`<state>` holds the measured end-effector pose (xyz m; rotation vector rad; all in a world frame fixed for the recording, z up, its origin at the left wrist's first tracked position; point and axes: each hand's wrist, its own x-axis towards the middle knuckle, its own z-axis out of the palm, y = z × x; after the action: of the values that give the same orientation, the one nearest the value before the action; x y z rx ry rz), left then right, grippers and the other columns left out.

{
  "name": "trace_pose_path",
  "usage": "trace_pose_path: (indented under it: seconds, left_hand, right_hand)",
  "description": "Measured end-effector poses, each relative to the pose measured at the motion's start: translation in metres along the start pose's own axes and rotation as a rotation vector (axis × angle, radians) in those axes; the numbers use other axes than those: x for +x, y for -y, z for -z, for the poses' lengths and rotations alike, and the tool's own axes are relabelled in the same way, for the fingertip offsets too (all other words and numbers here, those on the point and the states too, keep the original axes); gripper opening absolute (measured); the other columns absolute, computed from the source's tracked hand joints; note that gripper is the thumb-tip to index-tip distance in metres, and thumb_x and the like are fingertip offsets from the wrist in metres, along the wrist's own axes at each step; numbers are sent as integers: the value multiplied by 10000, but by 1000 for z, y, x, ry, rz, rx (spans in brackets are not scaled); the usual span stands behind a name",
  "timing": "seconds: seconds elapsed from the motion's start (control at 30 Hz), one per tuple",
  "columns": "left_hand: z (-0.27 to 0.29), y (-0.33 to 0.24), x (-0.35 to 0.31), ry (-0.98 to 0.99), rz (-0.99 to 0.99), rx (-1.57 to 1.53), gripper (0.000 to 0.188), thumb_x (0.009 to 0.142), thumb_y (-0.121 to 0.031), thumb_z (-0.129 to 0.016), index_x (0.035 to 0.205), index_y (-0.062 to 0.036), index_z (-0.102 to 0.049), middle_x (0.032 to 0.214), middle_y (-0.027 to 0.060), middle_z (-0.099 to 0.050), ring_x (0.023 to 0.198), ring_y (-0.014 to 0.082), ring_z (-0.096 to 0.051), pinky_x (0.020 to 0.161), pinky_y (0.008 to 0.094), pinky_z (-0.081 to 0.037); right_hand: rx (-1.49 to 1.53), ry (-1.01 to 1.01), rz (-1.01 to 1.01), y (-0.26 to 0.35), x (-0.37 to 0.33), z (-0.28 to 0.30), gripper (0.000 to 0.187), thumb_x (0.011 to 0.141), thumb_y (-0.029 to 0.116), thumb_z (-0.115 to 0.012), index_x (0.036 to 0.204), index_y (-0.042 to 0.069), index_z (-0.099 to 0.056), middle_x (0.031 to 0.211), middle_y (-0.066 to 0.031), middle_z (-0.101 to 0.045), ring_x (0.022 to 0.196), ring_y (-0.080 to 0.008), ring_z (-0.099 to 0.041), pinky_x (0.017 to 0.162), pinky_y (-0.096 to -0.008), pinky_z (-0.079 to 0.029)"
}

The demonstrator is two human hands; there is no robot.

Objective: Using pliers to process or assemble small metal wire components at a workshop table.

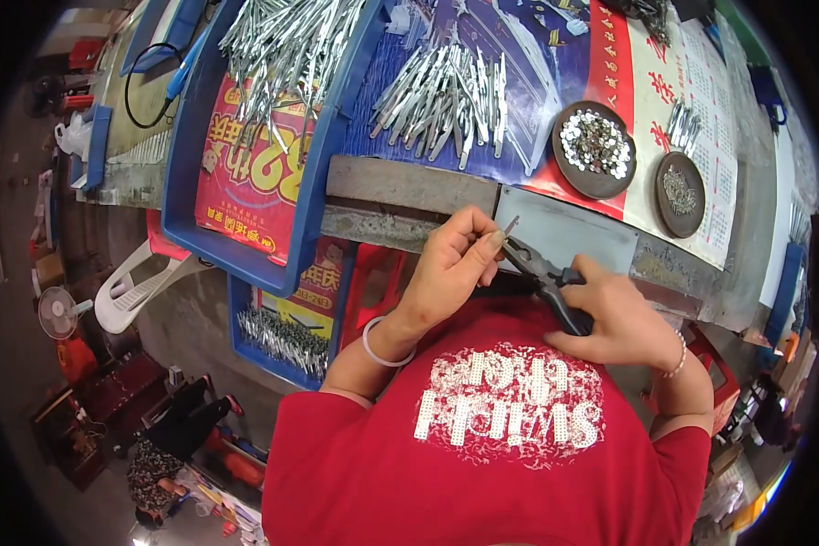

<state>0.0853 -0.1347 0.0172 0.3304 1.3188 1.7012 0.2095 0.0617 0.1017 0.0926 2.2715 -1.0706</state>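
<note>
Metal piece [514, 222]: I see the thin strip at the near edge of the surface [391, 187], by the tips of the pliers [548, 288].
Left hand [462, 253]: pinches the metal piece between thumb and finger.
Right hand [602, 308]: wraps the handles; whether the tips bite, I cannot tell.
Metal strips [448, 102]: heaped behind the near edge.
Brown dishes [602, 190]: toward the near right corner.
Blue tray [184, 155]: overhangs the near edge, left.

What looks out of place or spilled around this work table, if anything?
I see no clear spill; the silver discs sit in their round brown dish. One oddity: the large blue tray juts past the front edge of the table, so it may be less steady there.
</note>
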Motion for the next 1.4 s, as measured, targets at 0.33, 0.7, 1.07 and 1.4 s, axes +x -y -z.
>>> trace_pose_path:
  seconds: [0.33,0.7,1.07,1.4]
  left_hand:
    - [-3,6,-2,-42,15,-155,128,1002,-163,-517,968,-40,-511,764,10,-538,604,56,-452,544,186,-362]
    - [-5,2,-3,2,47,-48,146,996,-157,-525,929,-33,-491,746,4,-529,594,44,-462,530,193,-375]
    - [-2,13,-6,-20,-44,-14,127,998,-137,-517,928,-33,-500,749,3,-535,599,42,-475,539,190,-388]
    - [40,35,-71,-309,-152,-31,113,999,-149,-518,982,-37,-524,826,23,-577,637,68,-521,584,200,-420]
  right_hand:
    - [-244,-288,24,-1,-3,-22,370,662,269,-808,894,21,-661,932,-163,-486,786,-350,-578,660,-424,-479]
    - [-370,-377,52,-2,-5,-30,280,678,217,-779,857,32,-667,935,-158,-451,861,-325,-535,678,-421,-462]
    - [793,133,2,-29,1,-18,375,692,194,-684,1014,2,-698,884,-128,-559,775,-198,-552,638,-332,-433]
    - [712,17,48,-42,-10,-42,237,654,119,-677,852,-8,-703,891,-94,-569,899,-224,-535,843,-328,-406]
